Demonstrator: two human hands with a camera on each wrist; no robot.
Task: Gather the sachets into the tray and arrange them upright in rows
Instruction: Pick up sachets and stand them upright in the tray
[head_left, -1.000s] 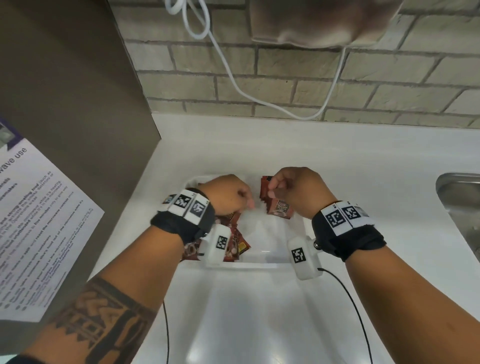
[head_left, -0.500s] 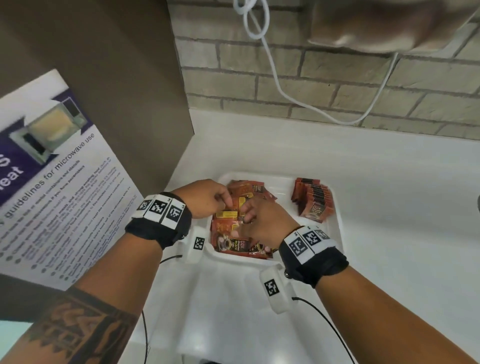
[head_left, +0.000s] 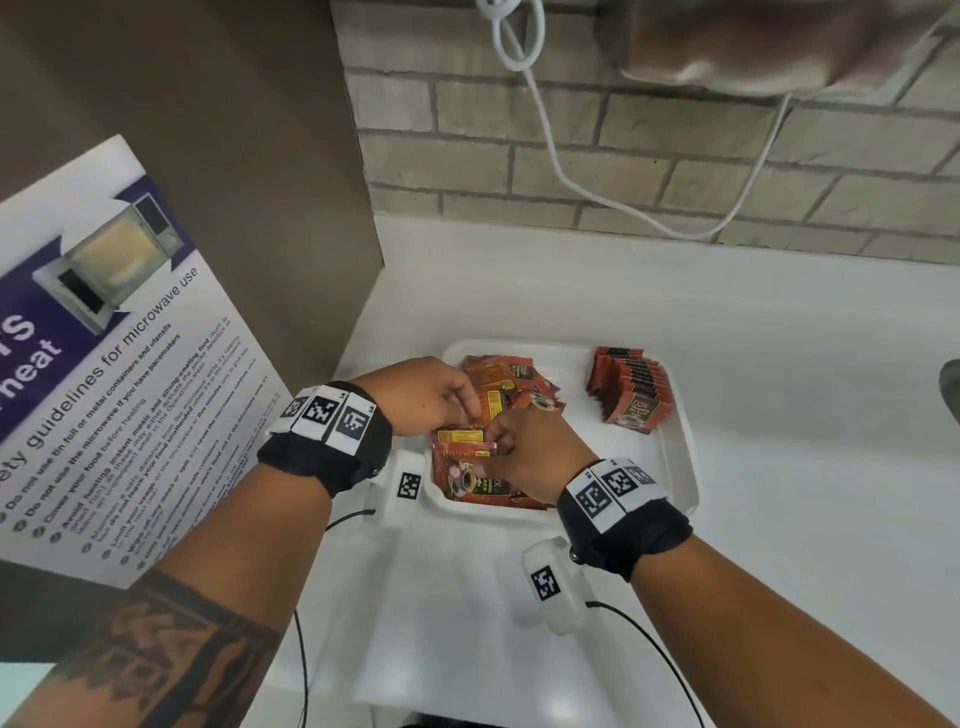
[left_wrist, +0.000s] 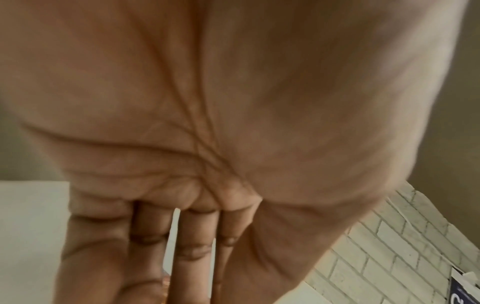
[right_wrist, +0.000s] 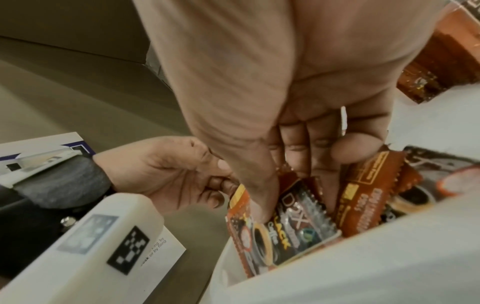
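Note:
A white tray (head_left: 675, 457) lies on the counter. A loose pile of red-brown coffee sachets (head_left: 511, 382) fills its left half. A row of upright sachets (head_left: 628, 389) stands at its back right. Both hands are in the pile. My right hand (head_left: 493, 441) pinches a sachet (right_wrist: 293, 222) between thumb and fingers, seen close in the right wrist view with my right hand (right_wrist: 291, 197) above it. My left hand (head_left: 470, 415) pinches the top edge of a neighbouring yellow-marked sachet (right_wrist: 237, 197). The left wrist view is mostly palm.
A brown cabinet side with a microwave-guidelines poster (head_left: 104, 364) stands close on the left. The brick wall (head_left: 675, 156) with a hanging white cable (head_left: 561, 171) is behind. A sink edge (head_left: 950, 384) shows at far right. White counter (head_left: 805, 519) lies right of the tray.
A second ago my right hand held sachets at the upright row on the tray's right. It has moved left into the loose pile beside my left hand, where both now work.

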